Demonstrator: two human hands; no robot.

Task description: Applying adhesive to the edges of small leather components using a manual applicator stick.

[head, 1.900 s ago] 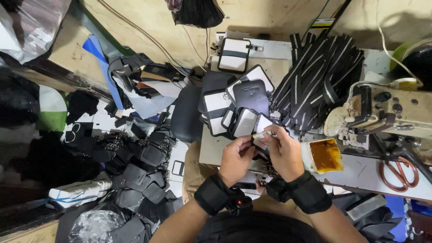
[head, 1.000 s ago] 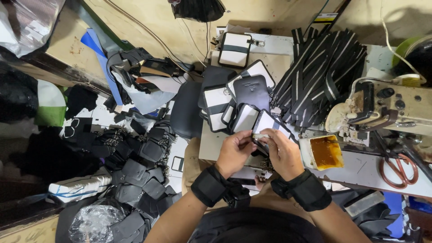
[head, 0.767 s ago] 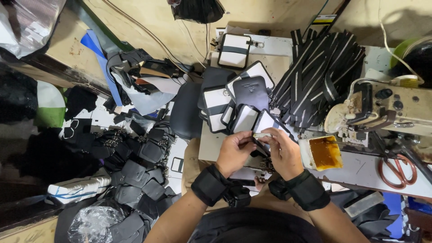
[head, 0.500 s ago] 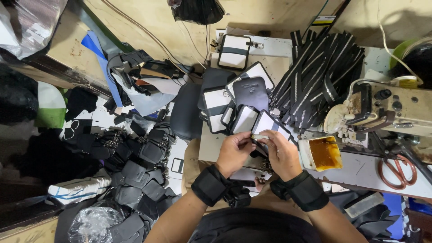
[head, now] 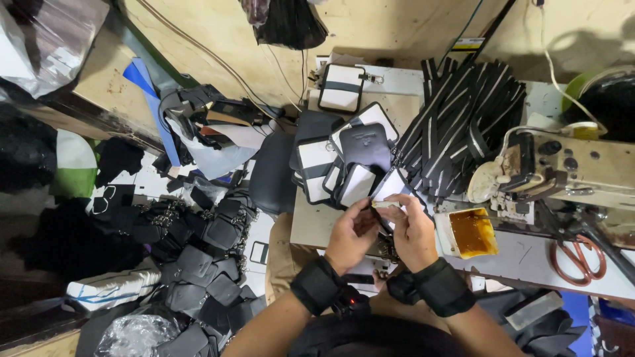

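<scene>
A: Both hands are working together over the bench. Left hand [head: 352, 233] is curling nearly closed, fingertips pinching the near end of a small pale strip [head: 385, 205]. Right hand [head: 413, 231] is doing the same at the other end, thumb and forefinger pressing on it. One strip, held between the two hands.

B: What is sitting around them?

A: Just beyond the fingertips, a fan of black-and-white pouch panels [head: 344, 158]. I am counting about six in the overlapping stack, though some are hiding under others, plus one more [head: 341, 88] lying apart, farther out from the hands. Beyond the right hand, a heap of black straps with pale edges [head: 463, 125], too many and too tangled to count.

B: And closer in?

A: Just right of the right hand, one shallow tray of amber liquid [head: 469, 233]. Farther right, one sewing machine [head: 569, 168] and one pair of orange-handled scissors [head: 579, 254]. Left of the left hand and lower, a pile of finished black pouches [head: 198, 264] is spilling across the floor; well over a dozen, exact count unclear. Each wrist is wearing one black band, two in all.
</scene>
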